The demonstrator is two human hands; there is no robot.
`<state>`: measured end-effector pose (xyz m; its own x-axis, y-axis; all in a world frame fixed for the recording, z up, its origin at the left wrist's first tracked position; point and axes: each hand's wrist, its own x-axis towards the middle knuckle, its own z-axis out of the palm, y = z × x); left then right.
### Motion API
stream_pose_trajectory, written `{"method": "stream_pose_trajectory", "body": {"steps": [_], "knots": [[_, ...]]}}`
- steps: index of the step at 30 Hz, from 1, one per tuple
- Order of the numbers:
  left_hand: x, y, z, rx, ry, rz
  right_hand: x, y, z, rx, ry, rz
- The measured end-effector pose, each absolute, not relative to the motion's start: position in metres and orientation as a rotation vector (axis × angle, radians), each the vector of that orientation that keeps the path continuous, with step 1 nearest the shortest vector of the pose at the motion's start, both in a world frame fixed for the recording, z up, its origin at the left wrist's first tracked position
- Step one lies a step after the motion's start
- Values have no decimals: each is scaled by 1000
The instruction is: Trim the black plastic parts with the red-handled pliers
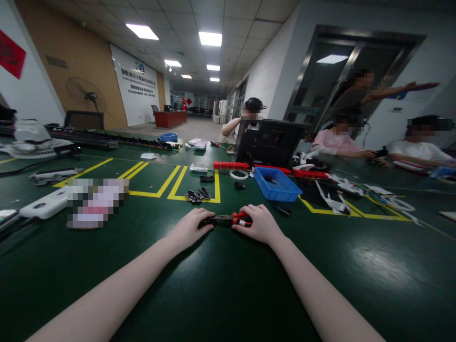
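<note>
My right hand (261, 223) is closed round the red handles of needle-nose pliers (224, 218). Their grey jaws point left and reach the small black part (205, 221) between the fingers of my left hand (190, 227). That part is mostly covered by the fingers, so its exact kind is hidden. Just beyond my hands lie black plastic pieces (198, 195) inside a yellow-taped outline, with a small black piece (206, 179) behind them. A round black piece (240, 185) rests farther right.
A blue bin (278, 184) holding a black item stands beyond my right hand. Behind it are red strips (231, 165) and a large black panel (270, 142). On the left lies a white power strip (44, 203). Several people are around the green table (221, 285).
</note>
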<state>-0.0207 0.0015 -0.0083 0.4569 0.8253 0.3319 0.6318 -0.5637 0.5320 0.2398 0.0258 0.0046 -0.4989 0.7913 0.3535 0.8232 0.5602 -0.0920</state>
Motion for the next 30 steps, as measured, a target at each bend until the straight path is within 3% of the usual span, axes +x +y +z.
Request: {"method": "stream_pose_trajectory", "body": {"steps": [30], "knots": [[-18,0,-8,2400,1294,799,242,29,0,-1256,-2442,-121]]}}
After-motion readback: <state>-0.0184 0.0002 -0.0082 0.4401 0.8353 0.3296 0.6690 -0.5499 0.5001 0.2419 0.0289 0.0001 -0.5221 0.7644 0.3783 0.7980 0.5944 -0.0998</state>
